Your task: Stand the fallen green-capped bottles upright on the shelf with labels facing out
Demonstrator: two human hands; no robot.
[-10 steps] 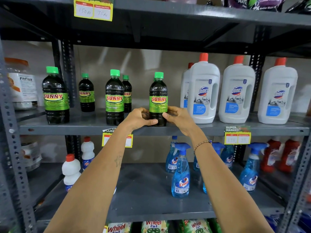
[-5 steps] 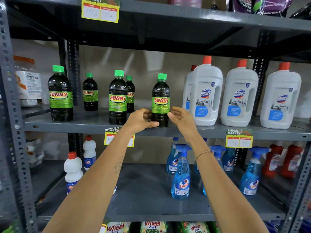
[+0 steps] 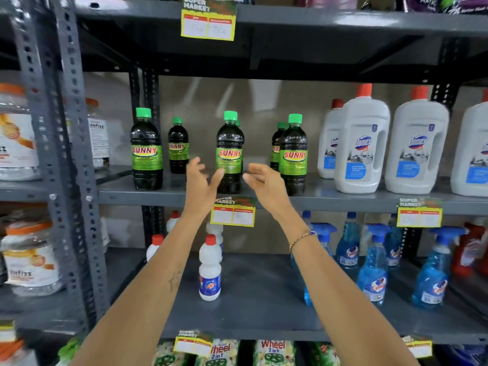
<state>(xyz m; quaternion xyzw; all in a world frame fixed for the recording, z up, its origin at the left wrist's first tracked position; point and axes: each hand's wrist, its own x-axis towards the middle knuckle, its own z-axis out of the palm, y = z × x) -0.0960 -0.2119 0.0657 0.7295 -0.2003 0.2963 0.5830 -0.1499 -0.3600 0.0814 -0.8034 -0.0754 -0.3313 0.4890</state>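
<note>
Several dark green-capped SUNNY bottles stand upright on the grey middle shelf, labels facing out: one at the left, one in the middle, one at the right. Smaller-looking ones stand behind, such as the back left bottle and one half hidden behind the right bottle. My left hand and my right hand are raised on either side of the middle bottle's lower part, fingers spread, touching nothing.
White red-capped Domex jugs fill the shelf's right side. Below are small white bottles and blue spray bottles. A perforated grey upright divides off the left rack with jars. Yellow price tags hang on shelf edges.
Both hands have let go of the right bottle and shifted left to flank the middle bottle, fingers apart. The view has swung left and closer to the shelf.
</note>
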